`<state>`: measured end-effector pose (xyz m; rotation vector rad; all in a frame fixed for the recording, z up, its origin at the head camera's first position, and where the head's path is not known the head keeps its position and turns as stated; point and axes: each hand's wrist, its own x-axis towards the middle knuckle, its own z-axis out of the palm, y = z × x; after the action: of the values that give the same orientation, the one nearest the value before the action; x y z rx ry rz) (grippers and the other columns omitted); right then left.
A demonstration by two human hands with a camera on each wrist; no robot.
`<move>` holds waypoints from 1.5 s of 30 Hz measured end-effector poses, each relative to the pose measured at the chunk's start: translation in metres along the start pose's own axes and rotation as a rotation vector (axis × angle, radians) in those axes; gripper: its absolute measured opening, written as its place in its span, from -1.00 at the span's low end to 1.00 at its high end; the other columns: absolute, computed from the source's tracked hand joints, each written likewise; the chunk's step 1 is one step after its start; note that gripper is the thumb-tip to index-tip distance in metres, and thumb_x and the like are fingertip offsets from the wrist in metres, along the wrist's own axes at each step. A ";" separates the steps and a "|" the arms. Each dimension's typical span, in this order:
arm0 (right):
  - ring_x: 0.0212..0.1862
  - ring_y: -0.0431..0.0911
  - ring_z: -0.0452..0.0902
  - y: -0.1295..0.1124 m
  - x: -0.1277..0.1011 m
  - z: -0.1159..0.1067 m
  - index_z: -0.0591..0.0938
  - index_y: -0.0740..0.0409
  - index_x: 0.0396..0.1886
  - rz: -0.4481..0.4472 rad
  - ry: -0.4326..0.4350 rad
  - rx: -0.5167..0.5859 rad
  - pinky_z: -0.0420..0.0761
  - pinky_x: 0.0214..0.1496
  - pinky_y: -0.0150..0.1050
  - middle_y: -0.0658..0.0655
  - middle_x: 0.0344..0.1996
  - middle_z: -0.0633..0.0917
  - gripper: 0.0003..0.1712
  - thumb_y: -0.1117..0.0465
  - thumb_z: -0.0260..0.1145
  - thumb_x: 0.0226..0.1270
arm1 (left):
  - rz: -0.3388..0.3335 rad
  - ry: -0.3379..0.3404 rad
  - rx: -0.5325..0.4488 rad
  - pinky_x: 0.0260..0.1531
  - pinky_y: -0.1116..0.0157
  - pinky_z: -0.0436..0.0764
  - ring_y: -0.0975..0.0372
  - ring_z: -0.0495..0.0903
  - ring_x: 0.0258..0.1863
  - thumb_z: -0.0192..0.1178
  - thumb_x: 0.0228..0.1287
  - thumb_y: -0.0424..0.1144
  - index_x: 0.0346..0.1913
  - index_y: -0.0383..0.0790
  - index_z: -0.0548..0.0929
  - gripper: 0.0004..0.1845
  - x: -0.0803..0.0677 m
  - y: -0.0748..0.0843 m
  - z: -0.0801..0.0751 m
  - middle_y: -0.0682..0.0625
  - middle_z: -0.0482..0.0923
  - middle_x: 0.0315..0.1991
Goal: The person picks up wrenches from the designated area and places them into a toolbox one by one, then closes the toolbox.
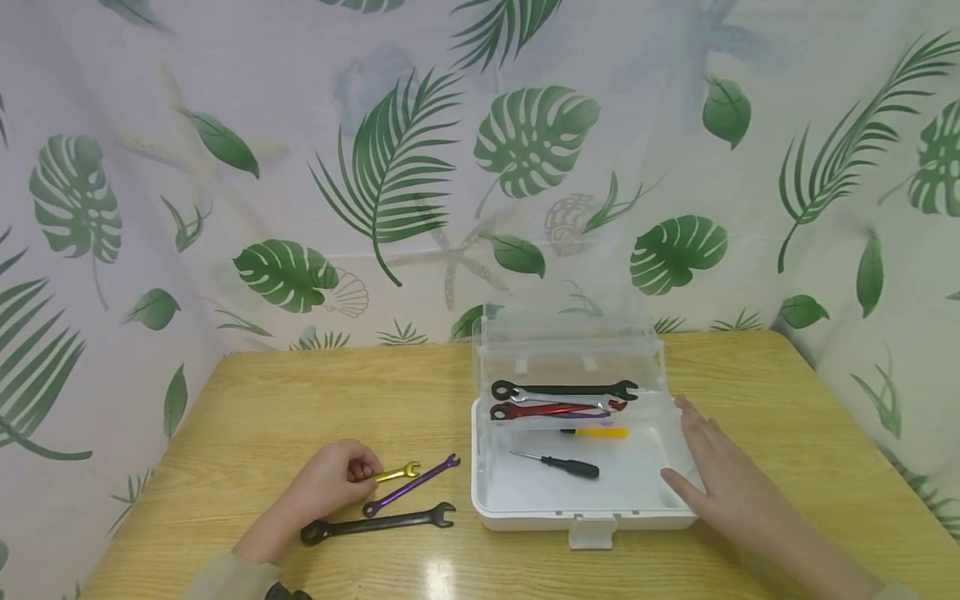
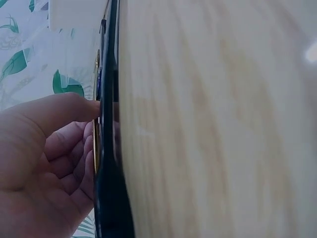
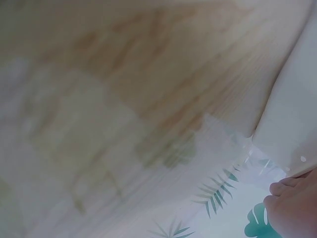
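My left hand (image 1: 333,477) pinches a small gold combination wrench (image 1: 399,472) between thumb and fingers, low over the table. Beside it lie a purple wrench (image 1: 414,484) and, nearer to me, a longer black wrench (image 1: 378,524). In the left wrist view the black wrench (image 2: 110,163) covers part of the gold one (image 2: 96,148). My right hand (image 1: 731,483) has its fingers extended along the right side of an open white toolbox (image 1: 525,522). At the right wrist view's lower corner, the fingers (image 3: 280,189) are at the box wall.
Several wrenches, including a black one (image 1: 562,390) and a red one (image 1: 540,409), lie at the toolbox's rear by its raised clear lid (image 1: 570,337). On its floor are a black-handled screwdriver (image 1: 573,467) and a yellow-handled tool (image 1: 603,432). A leaf-print curtain (image 1: 420,275) hangs behind the table (image 1: 337,392).
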<state>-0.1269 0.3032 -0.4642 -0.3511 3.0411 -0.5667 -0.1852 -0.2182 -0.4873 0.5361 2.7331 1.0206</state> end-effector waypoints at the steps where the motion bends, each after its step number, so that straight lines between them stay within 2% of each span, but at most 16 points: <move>1: 0.62 0.46 0.07 0.000 0.000 0.000 -0.12 0.38 0.72 0.001 0.000 -0.003 0.16 0.59 0.46 0.39 0.72 0.00 0.10 -0.14 0.23 0.60 | 0.001 0.003 0.004 -0.35 0.45 0.57 0.35 0.49 -0.38 0.42 0.18 -0.50 -0.29 -0.26 0.75 -0.89 0.000 0.000 0.000 0.05 0.62 -0.39; 11: 0.62 0.47 0.08 -0.001 0.001 -0.002 -0.10 0.41 0.71 -0.005 0.004 -0.010 0.19 0.57 0.46 0.42 0.71 0.01 0.10 -0.14 0.25 0.60 | 0.002 0.016 0.039 -0.35 0.45 0.56 0.36 0.49 -0.38 0.45 0.19 -0.48 -0.30 -0.23 0.75 -0.89 -0.002 0.004 0.000 0.07 0.62 -0.38; 18: 0.60 0.49 0.11 0.000 0.002 -0.001 -0.08 0.44 0.70 -0.005 0.003 -0.022 0.22 0.55 0.47 0.42 0.70 0.02 0.10 -0.13 0.25 0.59 | -0.012 0.012 0.032 -0.25 0.42 0.65 0.34 0.59 -0.30 0.44 0.27 -0.45 -0.24 -0.21 0.76 -0.90 -0.003 0.005 0.000 0.07 0.71 -0.31; 23: 0.61 0.47 0.11 0.002 0.001 0.000 -0.08 0.43 0.70 -0.026 0.028 -0.007 0.06 0.68 0.35 0.42 0.70 0.03 0.08 -0.11 0.25 0.60 | -0.009 0.043 -0.001 -0.26 0.43 0.66 0.35 0.61 -0.31 0.44 0.27 -0.48 -0.24 -0.24 0.78 -0.90 -0.002 0.005 0.000 0.04 0.75 -0.31; 28: 0.61 0.46 0.10 0.003 0.000 0.001 -0.08 0.41 0.71 -0.034 0.033 -0.006 -0.06 0.74 0.24 0.41 0.71 0.03 0.07 -0.11 0.24 0.61 | -0.042 0.078 -0.067 -0.27 0.45 0.65 0.33 0.64 -0.30 0.43 0.26 -0.49 -0.21 -0.29 0.81 -0.91 -0.004 0.007 0.000 -0.03 0.79 -0.29; 37: 0.62 0.44 0.11 0.002 0.000 0.001 -0.05 0.44 0.70 -0.027 0.029 -0.011 0.03 0.70 0.32 0.41 0.71 0.04 0.08 -0.11 0.26 0.59 | -0.138 0.137 -0.101 -0.24 0.45 0.65 0.28 0.67 -0.27 0.40 0.29 -0.50 -0.18 -0.28 0.83 -0.88 -0.003 0.018 -0.002 -0.04 0.81 -0.26; 41: 0.62 0.44 0.11 0.001 0.000 0.001 -0.05 0.44 0.70 -0.020 0.025 -0.015 0.11 0.64 0.39 0.40 0.71 0.03 0.09 -0.13 0.26 0.59 | -0.130 0.155 -0.089 -0.22 0.43 0.68 0.27 0.69 -0.26 0.40 0.28 -0.52 -0.18 -0.28 0.84 -0.87 -0.001 0.026 -0.003 -0.04 0.82 -0.26; 45: 0.63 0.44 0.09 0.001 0.000 0.001 -0.06 0.44 0.70 -0.016 0.018 -0.017 0.09 0.66 0.38 0.40 0.71 0.03 0.08 -0.13 0.25 0.60 | -0.119 0.163 -0.075 -0.21 0.42 0.69 0.27 0.70 -0.25 0.39 0.28 -0.53 -0.18 -0.27 0.84 -0.86 0.001 0.032 -0.004 -0.04 0.82 -0.25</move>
<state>-0.1275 0.3041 -0.4656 -0.3727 3.0647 -0.5484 -0.1788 -0.1971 -0.4631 0.2857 2.8125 1.1789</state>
